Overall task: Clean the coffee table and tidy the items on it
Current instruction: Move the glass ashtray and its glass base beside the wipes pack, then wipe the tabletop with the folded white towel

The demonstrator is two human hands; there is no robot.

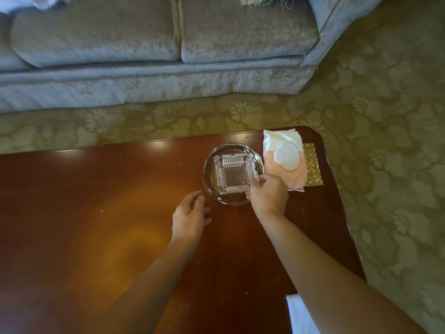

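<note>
Ashtray (232,174), square cut glass, sits right of centre in the frame, nested inside a round glass dish (209,165) on the coffee table (96,213). Right hand (268,196) is on it, thumb and fingers curled and pinching the ashtray's lower right corner, though the back of the hand hides most of the fingertips. Left hand (189,216) hovers just left of the dish, fingers loosely curled and a little apart, holding nothing. Just right of the dish lies a pink-and-white wipes pack (284,160) with a round white lid; it covers most of a gold patterned sheet (313,165), and what that sheet is I cannot tell. A white cloth (298,312) at the bottom edge is cut off and partly under the right forearm. Dark glossy wood, pale specks (100,210) scattered about. Beyond it are green floral carpet (385,116) and a blue-grey sofa (144,44) across the top.
</note>
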